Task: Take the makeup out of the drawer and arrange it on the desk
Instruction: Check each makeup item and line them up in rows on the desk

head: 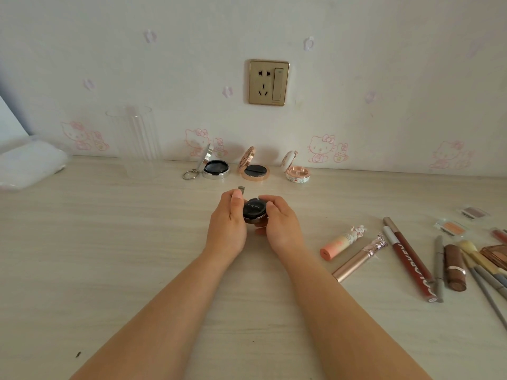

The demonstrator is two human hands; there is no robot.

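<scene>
Both hands hold a small round black compact (254, 211) above the middle of the desk (109, 256). My left hand (227, 223) grips its left side, thumb on the lid. My right hand (279, 223) curls round its right side. Its lid looks closed. Three open compacts stand in a row by the wall: a silver one (216, 169) with a key ring, a rose-gold one (255, 171) and a white patterned one (298, 173). The drawer is out of view.
Loose makeup lies at the right: a peach tube (340, 244), a rose-gold mascara (359, 257), a dark red lip gloss (408, 259), a brown lipstick (455, 267), pencils, brushes and small palettes. A clear plastic cup (134, 141) and a white bag (27, 165) stand at the back left.
</scene>
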